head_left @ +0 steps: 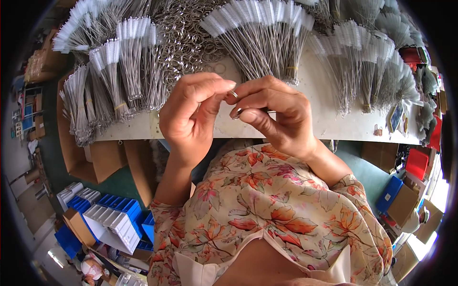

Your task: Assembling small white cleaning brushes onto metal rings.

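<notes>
A white desk (315,121) lies beyond the hands, heaped with bundled wire brushes (267,43) and loose metal rings (186,38); left hand (191,114) and right hand (276,117) meet fingertip to fingertip, both pinching a small metal ring (234,94) between them.

I see a shiny metal ring (234,94) pinched in my fingers. The brushes (260,35) have thin metal wire and soft white bristles. The table (315,121) looks smooth and matt.
</notes>
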The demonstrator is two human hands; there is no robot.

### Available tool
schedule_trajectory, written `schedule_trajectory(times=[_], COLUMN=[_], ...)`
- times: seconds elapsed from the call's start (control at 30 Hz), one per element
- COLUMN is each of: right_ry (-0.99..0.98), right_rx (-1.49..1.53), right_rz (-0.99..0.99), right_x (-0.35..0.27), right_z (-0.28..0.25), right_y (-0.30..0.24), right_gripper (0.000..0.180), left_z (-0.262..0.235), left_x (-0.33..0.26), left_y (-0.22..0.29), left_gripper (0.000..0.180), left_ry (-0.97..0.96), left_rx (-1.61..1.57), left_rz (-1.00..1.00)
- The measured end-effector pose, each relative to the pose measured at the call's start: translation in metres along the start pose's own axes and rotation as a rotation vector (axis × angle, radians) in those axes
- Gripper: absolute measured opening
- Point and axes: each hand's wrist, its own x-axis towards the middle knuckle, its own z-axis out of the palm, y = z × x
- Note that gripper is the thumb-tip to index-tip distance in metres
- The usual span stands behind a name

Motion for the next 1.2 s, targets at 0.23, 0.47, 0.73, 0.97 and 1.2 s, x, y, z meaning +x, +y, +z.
schedule_trajectory(times=[0.23, 0.47, 0.73, 0.97, 1.2], right_ry=[-0.024, -0.082, -0.018, -0.14, -0.322], right_rx=[-0.633, -0.299, 0.63, 0.432, 0.417], right_rz=[-0.619, -0.303, 0.61, 0.535, 0.616], right_x=[0.002, 0.009, 0.02, 0.032, 0.039], right_z=[-0.007, -0.007, 0.003, -0.008, -0.02], right_y=[0.005, 0.003, -0.016, -0.009, -0.016], right_gripper=[0.019, 0.01, 0.019, 0.016, 0.011], left_z=[-0.016, -0.016, -0.009, -0.021, -0.021], left_x=[0.009, 0.002, 0.003, 0.01, 0.002], left_y=[0.015, 0.03, 0.02, 0.024, 0.032], left_gripper=[0.022, 0.028, 0.028, 0.03, 0.029], left_ry=[-0.259, -0.081, 0.02, -0.124, -0.15], left_rx=[-0.627, 0.239, 0.263, 0.121, 0.265], left_rz=[-0.447, 0.079, 0.267, 0.127, 0.178])
